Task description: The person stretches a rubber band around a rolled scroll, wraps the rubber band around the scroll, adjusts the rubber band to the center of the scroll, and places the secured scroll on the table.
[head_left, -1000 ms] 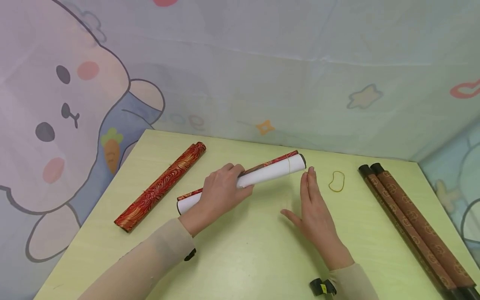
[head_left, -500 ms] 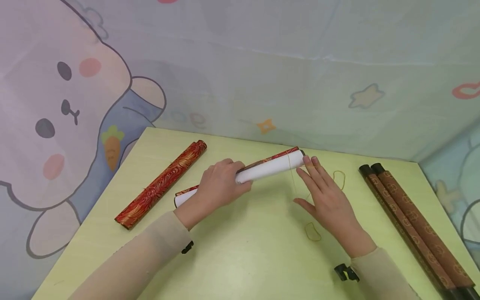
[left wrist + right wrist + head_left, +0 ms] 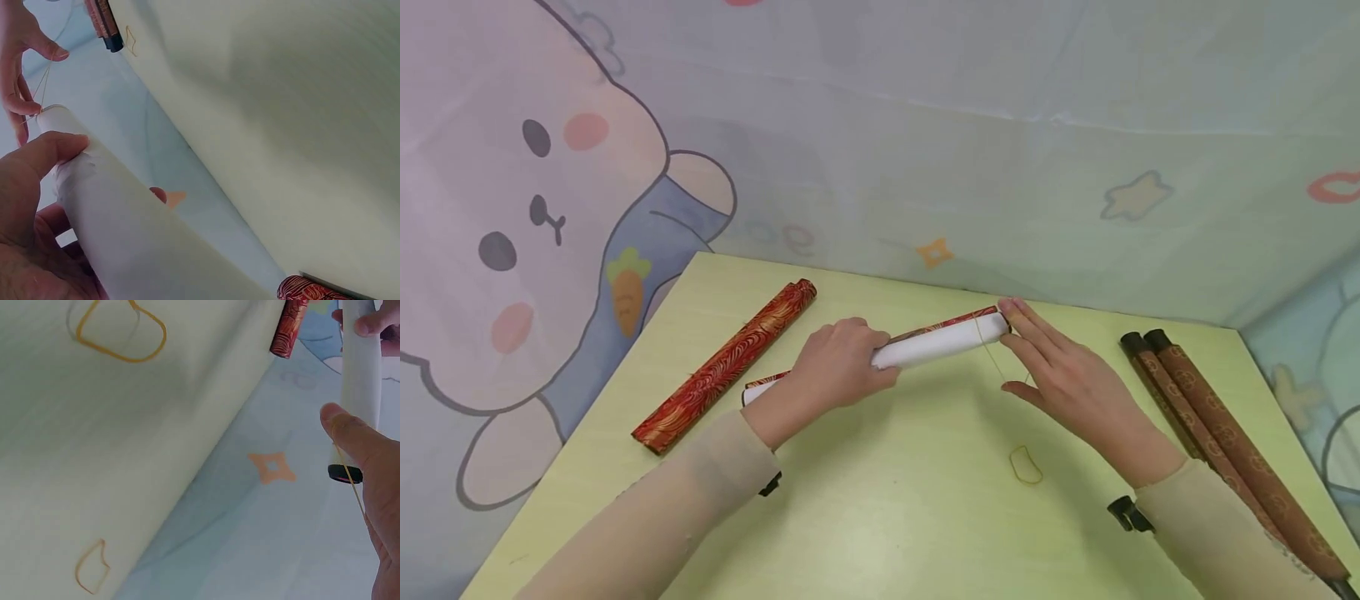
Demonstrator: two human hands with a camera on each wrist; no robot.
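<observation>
My left hand (image 3: 840, 364) grips a rolled scroll (image 3: 934, 346), white outside with a red patterned strip along its back, raised over the table. A thin yellow rubber band (image 3: 992, 352) loops round the scroll's right end and stretches to my right thumb. The right hand (image 3: 1075, 390) has its fingers extended beside that end, thumb spread away. In the left wrist view, strands of the band (image 3: 45, 84) run between thumb and fingers. From the right wrist, the scroll's dark-rimmed end (image 3: 345, 474) shows next to the thumb.
A red-and-gold scroll (image 3: 726, 367) lies at the left of the table. Two brown patterned rolls with black ends (image 3: 1232, 433) lie at the right. One loose rubber band (image 3: 1026, 465) is near the front; another (image 3: 92, 567) shows in the right wrist view. A curtain hangs behind.
The right hand has moved right, then up against the scroll's end, drawing the band out on its thumb. A loose band near the front has come into sight; the farther one is now covered.
</observation>
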